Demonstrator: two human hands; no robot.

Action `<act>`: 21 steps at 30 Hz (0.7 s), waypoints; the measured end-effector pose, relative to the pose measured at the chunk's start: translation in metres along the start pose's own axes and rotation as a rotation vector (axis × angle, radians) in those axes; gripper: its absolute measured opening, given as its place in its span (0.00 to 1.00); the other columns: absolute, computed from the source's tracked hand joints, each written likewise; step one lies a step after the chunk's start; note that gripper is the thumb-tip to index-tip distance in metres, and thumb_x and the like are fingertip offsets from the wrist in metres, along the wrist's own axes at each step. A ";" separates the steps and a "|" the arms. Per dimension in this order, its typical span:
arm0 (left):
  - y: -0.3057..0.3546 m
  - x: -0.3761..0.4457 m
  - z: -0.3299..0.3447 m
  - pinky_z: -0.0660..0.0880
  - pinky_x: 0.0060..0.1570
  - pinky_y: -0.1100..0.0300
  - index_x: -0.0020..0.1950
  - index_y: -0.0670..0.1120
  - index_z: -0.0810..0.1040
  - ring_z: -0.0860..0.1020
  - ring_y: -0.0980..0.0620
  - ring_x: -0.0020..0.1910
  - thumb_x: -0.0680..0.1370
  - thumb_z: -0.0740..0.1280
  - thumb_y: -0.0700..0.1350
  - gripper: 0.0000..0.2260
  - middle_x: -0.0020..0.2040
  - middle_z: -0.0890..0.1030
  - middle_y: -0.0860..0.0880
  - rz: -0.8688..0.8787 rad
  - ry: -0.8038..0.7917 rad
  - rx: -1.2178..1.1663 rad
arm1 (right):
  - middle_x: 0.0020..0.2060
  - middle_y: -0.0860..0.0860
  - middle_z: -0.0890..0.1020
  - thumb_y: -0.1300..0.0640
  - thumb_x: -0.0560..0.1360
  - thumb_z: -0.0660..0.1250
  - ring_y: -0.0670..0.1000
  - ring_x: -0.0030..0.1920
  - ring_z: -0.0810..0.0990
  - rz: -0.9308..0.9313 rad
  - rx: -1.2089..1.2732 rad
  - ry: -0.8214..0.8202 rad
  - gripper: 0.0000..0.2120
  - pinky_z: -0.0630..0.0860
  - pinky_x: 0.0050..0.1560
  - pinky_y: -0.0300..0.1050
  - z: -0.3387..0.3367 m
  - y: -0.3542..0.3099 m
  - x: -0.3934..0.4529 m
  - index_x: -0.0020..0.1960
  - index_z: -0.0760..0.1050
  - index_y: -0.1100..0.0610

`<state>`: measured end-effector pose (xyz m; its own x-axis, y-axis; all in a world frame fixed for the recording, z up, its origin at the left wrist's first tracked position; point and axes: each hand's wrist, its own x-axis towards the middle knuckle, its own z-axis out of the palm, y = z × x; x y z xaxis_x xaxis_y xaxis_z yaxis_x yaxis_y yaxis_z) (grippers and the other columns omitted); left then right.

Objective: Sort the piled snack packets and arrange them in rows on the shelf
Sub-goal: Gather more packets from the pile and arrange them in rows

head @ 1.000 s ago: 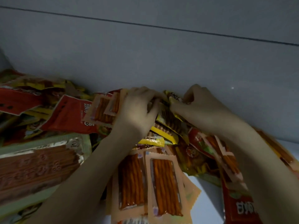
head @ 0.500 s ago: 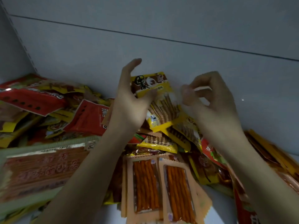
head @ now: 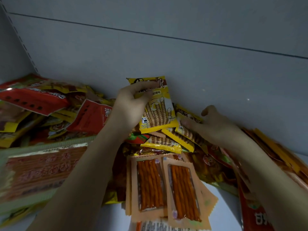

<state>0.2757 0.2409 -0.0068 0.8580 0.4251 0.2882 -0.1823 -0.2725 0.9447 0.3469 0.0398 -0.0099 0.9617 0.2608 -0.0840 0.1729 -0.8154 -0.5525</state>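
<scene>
Left hand [head: 131, 104] covers upper-left of the yellow wafer-roll packet [head: 158, 112], print there unreadable. Right hand [head: 215, 125] motion-blurred, fingertips smeared over 2nd yellow packet [head: 186, 130], can't tell grip. Big green-edged pack [head: 38, 170] blurred, cut by left edge. Red packet [head: 253, 217] cut at bottom, part under right forearm

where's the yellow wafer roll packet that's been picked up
Head view, centre: the yellow wafer roll packet is in the left hand, raised against the grey back wall.

You see the packet pile [head: 50, 124] spanning the shelf [head: 221, 195] along its back edge; two stick packets [head: 165, 182] lie near the front edge.
</scene>
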 end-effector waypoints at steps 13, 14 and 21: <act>0.001 0.004 -0.006 0.75 0.57 0.30 0.48 0.55 0.87 0.78 0.27 0.51 0.79 0.66 0.43 0.11 0.50 0.86 0.44 -0.054 0.104 -0.116 | 0.43 0.53 0.86 0.58 0.74 0.72 0.53 0.43 0.86 -0.291 0.774 0.176 0.03 0.83 0.40 0.45 -0.053 0.002 -0.002 0.47 0.79 0.54; 0.003 0.003 -0.005 0.78 0.59 0.38 0.48 0.54 0.87 0.81 0.33 0.51 0.80 0.67 0.43 0.10 0.51 0.86 0.45 -0.054 0.093 -0.100 | 0.44 0.54 0.86 0.59 0.75 0.71 0.54 0.44 0.86 -0.294 0.807 0.198 0.02 0.83 0.42 0.46 -0.052 0.001 -0.002 0.46 0.79 0.54; 0.012 -0.007 0.007 0.72 0.56 0.73 0.65 0.56 0.80 0.77 0.72 0.54 0.77 0.69 0.59 0.18 0.53 0.81 0.65 -0.061 -0.101 -0.023 | 0.44 0.54 0.84 0.59 0.77 0.70 0.52 0.44 0.86 -0.292 0.835 0.125 0.02 0.84 0.44 0.51 -0.012 -0.024 -0.014 0.46 0.78 0.53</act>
<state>0.2714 0.2285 0.0014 0.9115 0.3511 0.2141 -0.1382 -0.2286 0.9636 0.3315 0.0496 0.0146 0.9282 0.3015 0.2183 0.2501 -0.0707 -0.9656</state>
